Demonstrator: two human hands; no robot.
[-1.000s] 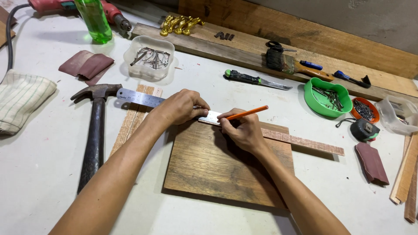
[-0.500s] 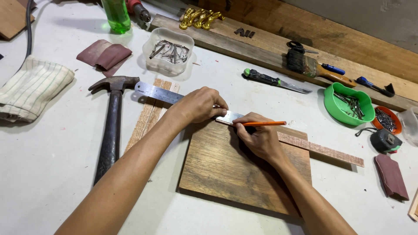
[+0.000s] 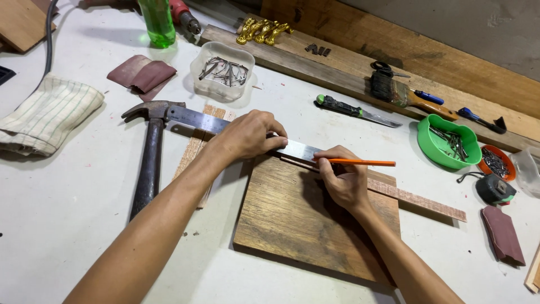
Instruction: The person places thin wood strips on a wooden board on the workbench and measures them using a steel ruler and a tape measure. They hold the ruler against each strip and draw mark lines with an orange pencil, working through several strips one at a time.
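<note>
A folded cream checked cloth is lying at the far left of the pale surface, with a green plastic bottle and a folded piece of dark red sandpaper beyond it. A black-handled claw hammer is lying beside thin pale wood strips, and a clear plastic tub of nails is sitting further back. The left hand is pressing flat, fingers spread and bent, on a long steel ruler, pinning it along the far edge of a brown wooden board. Just right of it, the right hand is closing on an orange pencil, its tip touching the ruler's edge over the board. A reddish wood slat is running out from under that hand toward the right. Behind, a green-handled utility knife, a paintbrush and a green bowl of nails are lying well apart from both hands, and a tape measure is sitting at the far right
</note>
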